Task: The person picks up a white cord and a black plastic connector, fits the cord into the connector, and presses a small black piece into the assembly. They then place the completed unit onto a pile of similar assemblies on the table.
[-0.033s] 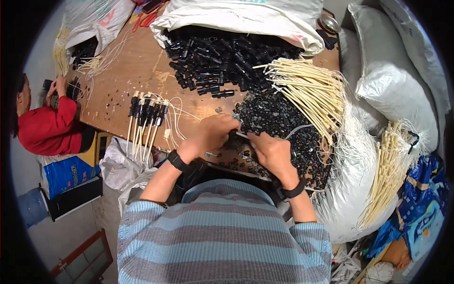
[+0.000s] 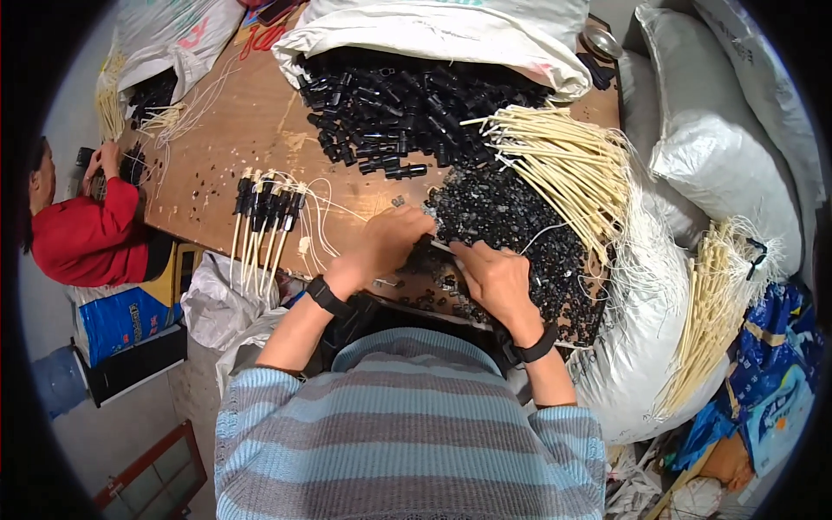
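My left hand is closed at the near edge of the wooden table, on a black plastic part mostly hidden by its fingers. My right hand pinches a pale thin stick, whose end reaches toward the left hand. A white string trails beyond the right hand. Behind both hands spreads a heap of small dark clips. A bundle of pale sticks with white strings lies across its right side. To the left, several sticks with black fittings hang over the table edge.
A white sack spills black tubular fittings at the back. Full white sacks stand on the right, beside another stick bundle. A person in red works at the left end of the table.
My right hand has shifted very slightly left. The string beyond it has moved a little and looks thinner. Both hands keep their grip.
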Demonstrator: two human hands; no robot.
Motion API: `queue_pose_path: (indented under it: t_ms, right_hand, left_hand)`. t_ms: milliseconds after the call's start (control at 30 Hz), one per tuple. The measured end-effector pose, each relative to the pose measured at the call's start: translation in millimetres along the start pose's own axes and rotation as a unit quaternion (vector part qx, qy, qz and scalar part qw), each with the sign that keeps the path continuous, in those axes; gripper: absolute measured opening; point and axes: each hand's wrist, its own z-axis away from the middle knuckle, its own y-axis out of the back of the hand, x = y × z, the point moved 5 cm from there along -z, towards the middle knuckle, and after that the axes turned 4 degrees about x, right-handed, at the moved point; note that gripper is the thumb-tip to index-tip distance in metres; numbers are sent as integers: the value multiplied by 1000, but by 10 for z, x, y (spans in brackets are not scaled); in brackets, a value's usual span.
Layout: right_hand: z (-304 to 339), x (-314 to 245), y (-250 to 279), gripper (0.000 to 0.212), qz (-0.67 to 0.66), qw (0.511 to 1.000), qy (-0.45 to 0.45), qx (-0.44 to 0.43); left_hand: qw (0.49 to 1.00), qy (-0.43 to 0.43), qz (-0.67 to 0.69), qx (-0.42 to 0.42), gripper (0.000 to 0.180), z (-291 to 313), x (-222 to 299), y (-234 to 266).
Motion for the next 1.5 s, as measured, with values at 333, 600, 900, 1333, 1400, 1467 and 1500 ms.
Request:
queue_pose_path:
  t_ms: [333,600,900,1333,1400,1467,1500]
  right_hand:
    - [-103,218,61,18,-188,970,-72,134]
    - [-63,206,99,18,-496,837,-231,-4]
    - [-80,-56,-151,13,-178,973,-127,73]
    - [-102,-68,-190,12,-177,970,-120,114]
    - [-101,-68,-209,12,-188,970,-122,94]
    - [-107,-75,-221,12,-201,969,-125,73]
    - [-114,-84,-206,14,-203,968,-127,68]
  left_hand:
    - [996,-43,-75,0,48,-128,647,110]
    - [904,406,137,-14,33,193,-327,22]
    - [938,319,125,-44,35,-8,194,144]
    - [992,118,37,-5,42,111,119,15]
    - [993,110,32,-12,42,121,108,6]
    - [994,103,28,-21,42,127,107,-14]
    - [993,101,54,-25,42,123,115,-34]
